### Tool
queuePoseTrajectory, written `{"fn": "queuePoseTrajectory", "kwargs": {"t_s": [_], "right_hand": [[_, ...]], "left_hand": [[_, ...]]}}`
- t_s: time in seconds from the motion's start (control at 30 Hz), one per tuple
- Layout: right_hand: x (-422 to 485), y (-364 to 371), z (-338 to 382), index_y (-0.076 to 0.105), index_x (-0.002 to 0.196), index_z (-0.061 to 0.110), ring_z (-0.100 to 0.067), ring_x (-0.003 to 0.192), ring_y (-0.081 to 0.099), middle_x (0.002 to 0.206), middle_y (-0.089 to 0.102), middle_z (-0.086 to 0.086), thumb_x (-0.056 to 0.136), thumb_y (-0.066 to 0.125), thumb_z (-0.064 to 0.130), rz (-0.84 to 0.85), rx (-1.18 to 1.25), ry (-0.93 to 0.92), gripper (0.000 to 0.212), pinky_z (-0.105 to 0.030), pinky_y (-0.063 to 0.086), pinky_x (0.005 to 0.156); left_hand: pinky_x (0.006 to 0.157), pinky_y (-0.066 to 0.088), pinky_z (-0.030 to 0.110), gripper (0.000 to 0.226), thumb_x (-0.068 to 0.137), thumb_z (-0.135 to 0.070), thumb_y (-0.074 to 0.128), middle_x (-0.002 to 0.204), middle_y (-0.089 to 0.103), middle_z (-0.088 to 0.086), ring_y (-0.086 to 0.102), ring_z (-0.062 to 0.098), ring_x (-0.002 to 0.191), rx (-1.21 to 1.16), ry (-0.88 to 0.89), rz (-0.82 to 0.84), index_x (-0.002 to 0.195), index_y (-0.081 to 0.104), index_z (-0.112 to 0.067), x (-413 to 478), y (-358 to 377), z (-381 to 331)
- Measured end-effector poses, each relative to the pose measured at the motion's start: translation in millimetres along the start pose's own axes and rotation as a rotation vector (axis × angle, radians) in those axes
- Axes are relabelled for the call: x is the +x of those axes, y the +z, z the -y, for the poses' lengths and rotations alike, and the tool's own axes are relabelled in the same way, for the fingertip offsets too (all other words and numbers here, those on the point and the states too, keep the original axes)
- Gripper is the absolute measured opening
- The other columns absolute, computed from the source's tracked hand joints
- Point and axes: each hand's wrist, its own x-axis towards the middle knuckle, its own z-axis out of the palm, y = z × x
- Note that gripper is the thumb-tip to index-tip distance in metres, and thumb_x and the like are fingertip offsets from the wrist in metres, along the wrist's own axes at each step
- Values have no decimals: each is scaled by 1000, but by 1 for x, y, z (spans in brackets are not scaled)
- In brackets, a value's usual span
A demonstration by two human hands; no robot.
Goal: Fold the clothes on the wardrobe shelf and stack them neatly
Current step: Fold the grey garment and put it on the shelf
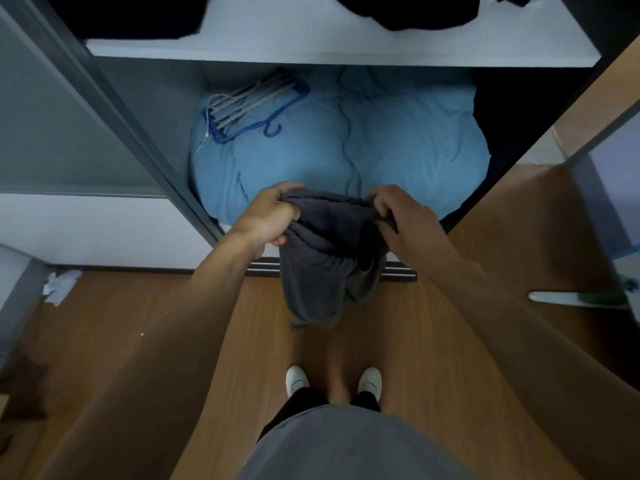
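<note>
While both hands held it in front of the open wardrobe, the dark grey garment [325,271] hung clear of every shelf, over the wooden floor [138,341] and just ahead of the blue duvet [381,140] in the lower compartment. The left hand [266,216] was closed round a bunched section of the upper edge, with fingers curled over the cloth and the thumb beneath. The right hand [401,216] pinched the same edge at the opposite end, fingers bent down onto the fabric. The held edge ran left to right between the two hands, and the garment's long axis dropped straight down from it. The lower part was gathered and twisted instead of flat. Neither hand was clearly nearer; each sat at its own end of the edge, at about the same height. The white wardrobe shelf [311,50] lay above and beyond the hands, and carried dark clothes [415,12] on its right side and a second dark heap [121,15] on its left, with bare board between them. A bundle of hangers [256,102] rested on the duvet's far left corner. Judged from this arrangement, the garment was not yet folded, and the hands would need to part along the edge to open the cloth before any fold.
</note>
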Motion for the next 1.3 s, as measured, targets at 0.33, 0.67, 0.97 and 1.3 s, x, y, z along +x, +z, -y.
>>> {"fn": "queuePoseTrajectory", "kwargs": {"t_s": [0.33,0.67,0.97,1.3], "right_hand": [[9,13,-24,69,124,20,-30,125,48,138,52,-7,96,54,11,88,-293,171,33,-42,43,100],[-18,44,15,70,96,23,-9,103,52,115,44,11,82,39,78,84,181,162,64,-32,45,85],[10,35,13,57,70,7,-21,86,52,96,46,-1,89,63,29,239,24,97,30,-39,47,76],[32,-14,19,79,90,14,-18,79,61,83,65,1,77,65,14,98,89,-10,19,-33,47,69]], "left_hand": [[39,23,11,21,52,-9,47,42,39,-9,32,8,31,126,-47,215,50,62,-24,-12,12,-26],[38,24,13,20,70,1,43,39,38,-7,32,10,29,-76,13,-100,61,47,-17,-3,18,-34],[37,19,18,25,75,8,34,41,32,-4,22,11,32,-445,-87,-316,64,39,-14,4,13,-24],[90,57,43,46,68,-15,38,94,76,2,69,29,96,230,84,-267,87,77,-28,17,-32,-5]]}}
